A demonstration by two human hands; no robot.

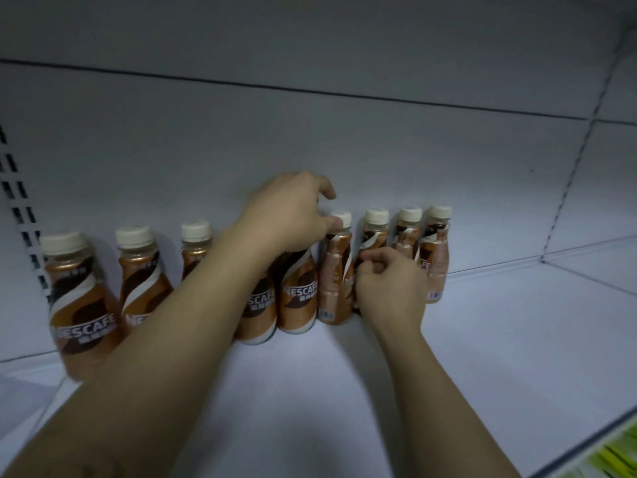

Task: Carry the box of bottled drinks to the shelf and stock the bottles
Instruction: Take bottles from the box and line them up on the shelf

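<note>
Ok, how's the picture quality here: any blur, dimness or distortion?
Head view: dim, bluish light; the leftmost bottle is smeared by blur, while the middle bottle under the left hand has a readable label; the wide-angle lens bends the lines of the shelf.

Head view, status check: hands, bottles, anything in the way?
Left hand grips the top of a Nescafe bottle. Right hand grips a second bottle low on its body. Rest of row upright on the shelf; nothing in the way.
</note>
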